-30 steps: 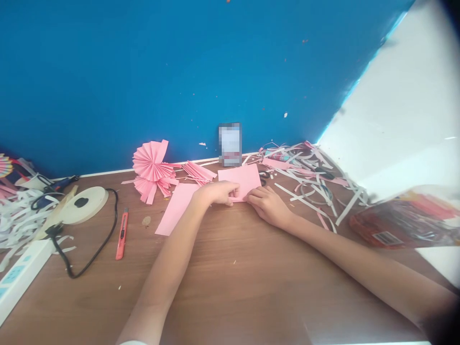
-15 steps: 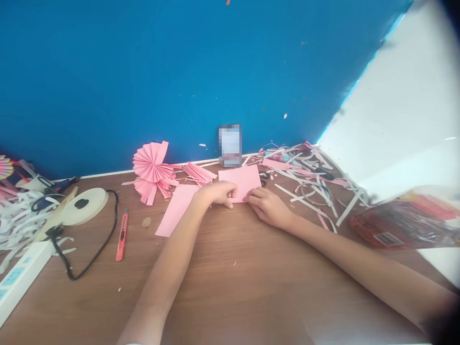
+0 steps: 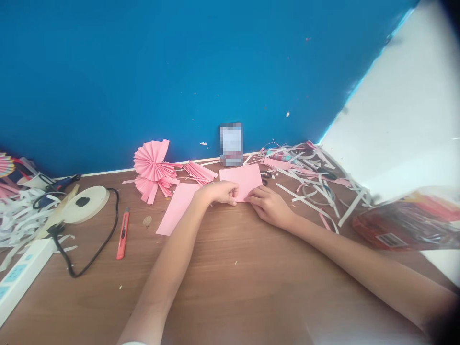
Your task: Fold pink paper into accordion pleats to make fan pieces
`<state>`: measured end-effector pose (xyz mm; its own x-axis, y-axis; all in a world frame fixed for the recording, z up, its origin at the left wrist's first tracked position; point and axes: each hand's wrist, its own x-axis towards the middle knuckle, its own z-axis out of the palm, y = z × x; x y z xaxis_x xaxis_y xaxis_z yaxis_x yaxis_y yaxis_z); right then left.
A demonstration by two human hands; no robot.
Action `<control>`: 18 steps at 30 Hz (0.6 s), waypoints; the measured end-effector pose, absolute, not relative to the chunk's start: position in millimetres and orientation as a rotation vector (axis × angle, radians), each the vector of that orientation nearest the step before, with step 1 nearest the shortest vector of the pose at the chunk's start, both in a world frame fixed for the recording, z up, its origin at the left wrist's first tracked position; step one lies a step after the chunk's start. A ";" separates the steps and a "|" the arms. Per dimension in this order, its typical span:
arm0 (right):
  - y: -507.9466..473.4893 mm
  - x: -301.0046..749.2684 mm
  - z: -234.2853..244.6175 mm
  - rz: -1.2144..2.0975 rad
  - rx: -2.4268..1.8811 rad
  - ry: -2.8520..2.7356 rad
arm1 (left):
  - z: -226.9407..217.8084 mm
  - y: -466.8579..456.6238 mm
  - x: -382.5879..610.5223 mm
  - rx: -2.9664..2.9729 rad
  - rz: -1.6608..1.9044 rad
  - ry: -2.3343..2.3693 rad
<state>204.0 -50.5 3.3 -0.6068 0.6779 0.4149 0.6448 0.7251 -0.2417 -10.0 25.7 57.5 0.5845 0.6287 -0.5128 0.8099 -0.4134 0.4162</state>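
Note:
A pink sheet of paper lies at the back of the brown table, under both hands. My left hand is closed at its near left edge, fingers curled. My right hand pinches the near right corner of the same sheet, fingertips together. A second pink sheet lies partly under my left forearm. Behind it rest a folded pink paper strip and a pleated pink paper fan. Black scissor handles show just right of the sheet, mostly hidden.
A red utility knife, a tape roll, a black cable and a white power strip lie left. A phone leans on the blue wall. Paper scraps and a plastic-wrapped pack sit right.
The left thumb has drawn in closer to the curled fingers at the sheet's near edge. The right hand keeps its place, and the view has shifted very slightly.

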 end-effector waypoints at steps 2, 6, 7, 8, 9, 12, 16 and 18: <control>-51.0 203.8 3.4 0.077 -1.009 -2.440 | 57.9 25.5 -10.0 2.157 -0.371 1.147; -53.0 203.1 5.4 0.011 -1.021 -2.463 | 58.7 24.6 -9.2 2.146 -0.370 1.156; -53.5 203.0 6.0 -0.010 -1.026 -2.475 | 59.0 24.3 -8.9 2.145 -0.370 1.157; -53.9 202.9 6.5 -0.026 -1.029 -2.488 | 59.5 24.0 -8.5 2.144 -0.369 1.159; -54.1 203.0 6.9 -0.031 -1.026 -2.501 | 59.9 23.7 -8.2 2.144 -0.369 1.160; -54.1 203.4 6.7 0.001 -1.014 -2.514 | 60.9 23.3 -8.0 2.140 -0.372 1.160; -54.2 203.9 4.8 0.001 -1.025 -2.497 | 61.7 23.5 -8.7 2.107 -0.388 1.141; -54.5 203.8 4.2 -0.019 -1.036 -2.494 | 63.0 23.2 -8.7 2.097 -0.389 1.138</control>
<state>203.8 -54.5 4.2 -0.6244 0.6714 0.3992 0.6775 0.7198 -0.1511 -8.7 23.2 63.0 0.5672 0.6073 -0.5563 0.8208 -0.3615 0.4422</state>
